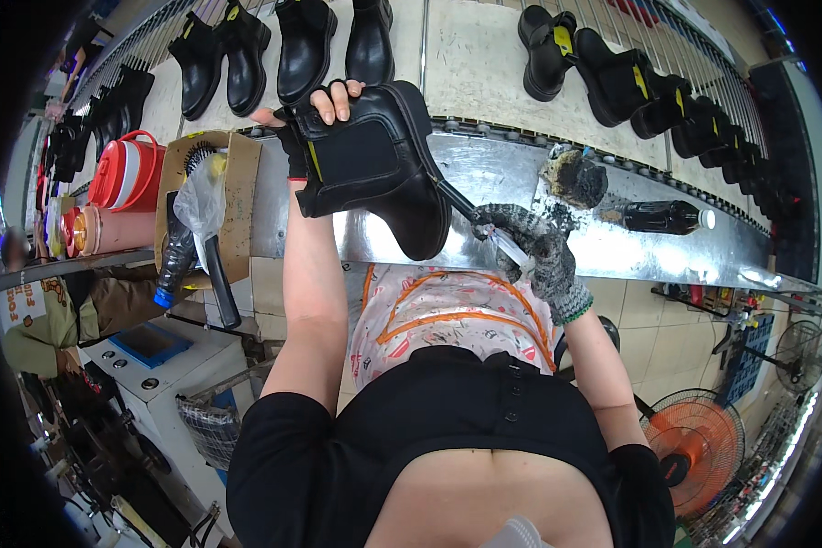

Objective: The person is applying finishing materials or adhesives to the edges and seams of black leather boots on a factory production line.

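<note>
My left hand (336, 100), in a dark glove with bare fingertips, grips a black ankle boot (361, 164) at its upper part. The boot lies tilted above the metal bench, its elastic side panel facing up and its toe pointing toward me. A stained grey knit glove covers my right hand (534, 247), which is closed around a slim tool with a dark shaft (455, 196). The shaft's far end meets the edge of the boot's sole; the tool's exact kind is unclear. A whitish piece (511, 248) shows at the fingers of that hand.
Black boots (303, 50) stand along the conveyor (466, 55) beyond the metal bench (493, 164). At right are a dark-stained lump (577, 178) and a bottle of dark liquid (662, 217). A cardboard box (237, 201) with a brush and a red jug (123, 173) sit left.
</note>
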{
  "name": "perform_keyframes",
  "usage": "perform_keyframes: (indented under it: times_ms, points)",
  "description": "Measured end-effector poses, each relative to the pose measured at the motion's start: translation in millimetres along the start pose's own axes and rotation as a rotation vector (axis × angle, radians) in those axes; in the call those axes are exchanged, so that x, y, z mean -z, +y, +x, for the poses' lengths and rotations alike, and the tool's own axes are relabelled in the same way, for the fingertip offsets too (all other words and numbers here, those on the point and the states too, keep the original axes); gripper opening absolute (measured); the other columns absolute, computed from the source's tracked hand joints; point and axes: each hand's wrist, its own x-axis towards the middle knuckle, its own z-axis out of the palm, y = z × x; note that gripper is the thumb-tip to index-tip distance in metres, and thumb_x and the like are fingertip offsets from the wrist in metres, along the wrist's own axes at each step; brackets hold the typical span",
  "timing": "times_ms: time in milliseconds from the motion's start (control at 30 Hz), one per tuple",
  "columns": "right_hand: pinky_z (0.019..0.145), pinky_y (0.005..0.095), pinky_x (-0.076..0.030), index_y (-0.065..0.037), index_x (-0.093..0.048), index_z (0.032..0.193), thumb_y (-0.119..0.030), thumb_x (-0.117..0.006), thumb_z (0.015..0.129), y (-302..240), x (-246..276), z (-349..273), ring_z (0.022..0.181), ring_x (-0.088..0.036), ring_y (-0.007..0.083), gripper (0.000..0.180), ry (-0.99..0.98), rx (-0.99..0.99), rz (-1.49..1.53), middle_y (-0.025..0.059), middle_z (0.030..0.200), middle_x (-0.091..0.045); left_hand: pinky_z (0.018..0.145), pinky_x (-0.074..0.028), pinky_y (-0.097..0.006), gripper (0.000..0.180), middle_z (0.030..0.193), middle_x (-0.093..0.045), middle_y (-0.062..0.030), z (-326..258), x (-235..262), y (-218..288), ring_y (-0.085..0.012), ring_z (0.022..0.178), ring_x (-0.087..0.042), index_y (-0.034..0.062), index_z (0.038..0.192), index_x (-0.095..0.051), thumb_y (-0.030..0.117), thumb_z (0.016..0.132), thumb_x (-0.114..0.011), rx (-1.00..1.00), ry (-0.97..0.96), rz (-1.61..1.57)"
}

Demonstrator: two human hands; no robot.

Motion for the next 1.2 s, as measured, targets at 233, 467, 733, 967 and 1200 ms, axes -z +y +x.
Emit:
perform_keyframes:
  times_ms: [233, 467, 733, 967, 1200]
  points:
    - [0.057, 0.0206, -0.045, -0.002, -0.058, 0.117, -0.023, -0.047, 0.088, 30, 4, 0, 0.061, -0.053, 0.0075, 0.037, -0.02, 0.119, 0.077, 0.0029, 0.094, -0.063, 0.103, -0.027, -0.04, 0.093, 0.084, -0.053, -0.0076, -16, 14, 11, -0.0234, 0.106, -0.041, 0.0059, 0.076, -0.059, 0.089, 0.068, -0.019, 0.078, 0.157, -0.037]
    - [0.101, 0.0346, -0.038, 0.005, -0.049, 0.125, -0.049, -0.077, 0.063, 40, 4, -5, 0.109, -0.056, 0.0217, 0.087, -0.051, -0.13, 0.213, 0.0135, 0.117, -0.059, 0.105, -0.028, -0.043, 0.089, 0.094, -0.054, -0.0097, -36, 44, 24, -0.0253, 0.114, -0.04, 0.0043, 0.09, -0.062, 0.084, 0.073, -0.026, 0.097, 0.147, 0.027]
    - [0.048, 0.0158, -0.039, -0.002, -0.055, 0.122, -0.049, -0.053, 0.085, 60, 4, -11, 0.055, -0.048, 0.0011, 0.06, 0.048, -0.098, 0.383, 0.0023, 0.096, -0.064, 0.097, -0.034, -0.035, 0.097, 0.076, -0.056, -0.0119, -43, 39, 24, -0.0263, 0.092, -0.05, 0.0011, 0.067, -0.06, 0.089, 0.066, -0.02, 0.093, 0.658, 0.001]
    - [0.047, 0.0158, -0.042, 0.003, -0.049, 0.125, -0.049, -0.049, 0.088, 74, 5, -15, 0.059, -0.054, 0.0064, 0.064, 0.042, -0.157, 0.817, 0.0128, 0.103, -0.063, 0.088, -0.04, -0.035, 0.097, 0.068, -0.056, -0.016, -44, 57, 24, -0.0288, 0.078, -0.052, -0.0026, 0.063, -0.058, 0.087, 0.07, -0.021, 0.065, 0.915, 0.368]
    - [0.048, 0.0206, -0.053, 0.007, -0.043, 0.126, -0.061, -0.036, 0.089, 94, 1, -11, 0.059, -0.061, 0.0165, 0.078, 0.243, -0.213, 1.206, 0.0278, 0.105, -0.058, 0.08, -0.046, -0.036, 0.098, 0.071, -0.061, -0.016, -54, 58, 27, -0.0266, 0.069, -0.058, -0.0045, 0.079, -0.059, 0.083, 0.075, -0.017, 0.016, 0.753, 0.594]
